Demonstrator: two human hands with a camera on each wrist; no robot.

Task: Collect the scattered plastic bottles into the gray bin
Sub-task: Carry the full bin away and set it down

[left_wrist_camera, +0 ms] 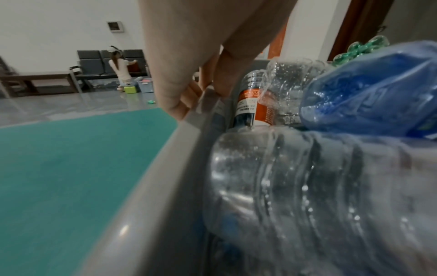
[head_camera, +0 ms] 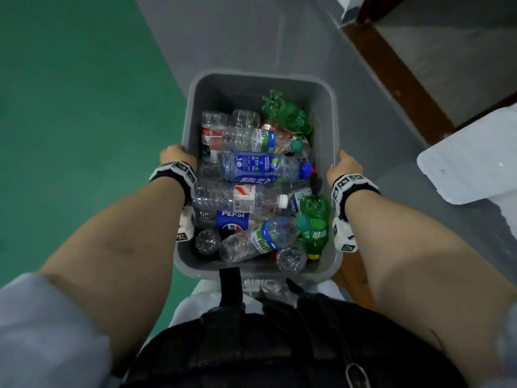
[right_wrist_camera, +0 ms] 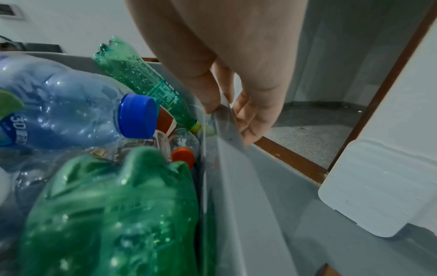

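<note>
The gray bin [head_camera: 251, 82] hangs in front of my body, carried above the floor. It is packed with several empty plastic bottles: a blue one [head_camera: 265, 166], clear ones [head_camera: 240, 197] and green ones [head_camera: 314, 225]. My left hand [head_camera: 176, 155] grips the left rim [left_wrist_camera: 189, 127], thumb inside and fingers outside. On the opposite rim [right_wrist_camera: 227, 130] my right hand [head_camera: 345, 166] holds the same way. Close up, the left wrist view shows a clear ribbed bottle [left_wrist_camera: 307, 186]; a green bottle [right_wrist_camera: 113, 214] fills the right wrist view.
Green floor [head_camera: 70, 107] lies to the left, gray floor [head_camera: 279, 37] ahead. A brown threshold strip [head_camera: 391, 79] and a white lidded box [head_camera: 470, 161] are on the right. Far off, a person [left_wrist_camera: 120, 69] kneels by a row of seats.
</note>
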